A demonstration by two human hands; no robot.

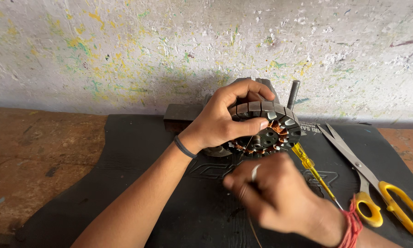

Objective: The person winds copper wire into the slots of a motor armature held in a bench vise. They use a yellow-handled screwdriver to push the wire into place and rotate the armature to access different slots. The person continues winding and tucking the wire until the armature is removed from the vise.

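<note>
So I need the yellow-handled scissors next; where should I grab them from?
Take the scissors by the yellow loops, coming from the near right. They lie flat on the black mat, loops toward you and open blades pointing away to the wall, clear of the right hand and the yellow screwdriver.

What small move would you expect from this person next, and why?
Probably the right hand pulls the thin wire taut toward the body. The left hand steadies the round motor stator on edge, thumb pressed on its face, and a fine strand runs from the copper windings down into the blurred right fist. That is a judgement; the strand's end is hidden.
</note>
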